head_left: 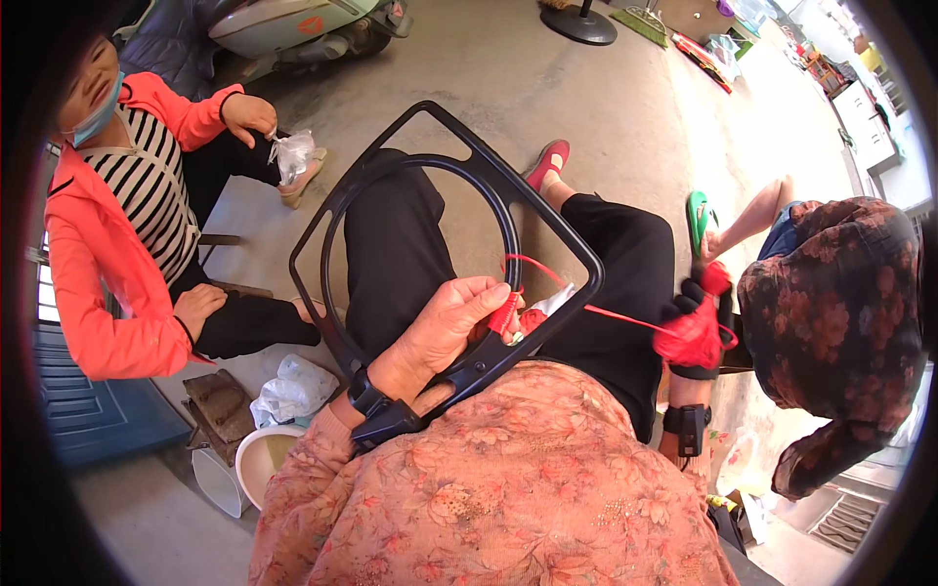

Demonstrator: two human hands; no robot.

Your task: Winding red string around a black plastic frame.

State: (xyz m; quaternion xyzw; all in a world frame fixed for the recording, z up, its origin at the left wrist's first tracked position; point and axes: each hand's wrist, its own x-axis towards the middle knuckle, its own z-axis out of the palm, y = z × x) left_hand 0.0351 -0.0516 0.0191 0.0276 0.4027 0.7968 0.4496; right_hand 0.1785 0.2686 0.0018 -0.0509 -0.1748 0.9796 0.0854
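A black frame, roughly square with a ring inside it, rests tilted over my lap. My left hand is closed on the ring's near right side, thumb and fingers pinching where red cord is wound tightly round it. From that winding a red strand runs right to my right hand, which wears a dark glove. It is closed around a loose red bundle of cord, held out beside my right knee. Part of the ring lies hidden behind my left fingers.
A person in a coral jacket sits at left, holding a small clear bag. Another person in a dark floral top bends close at right. A white bucket and plastic bag stand at lower left; a scooter is behind.
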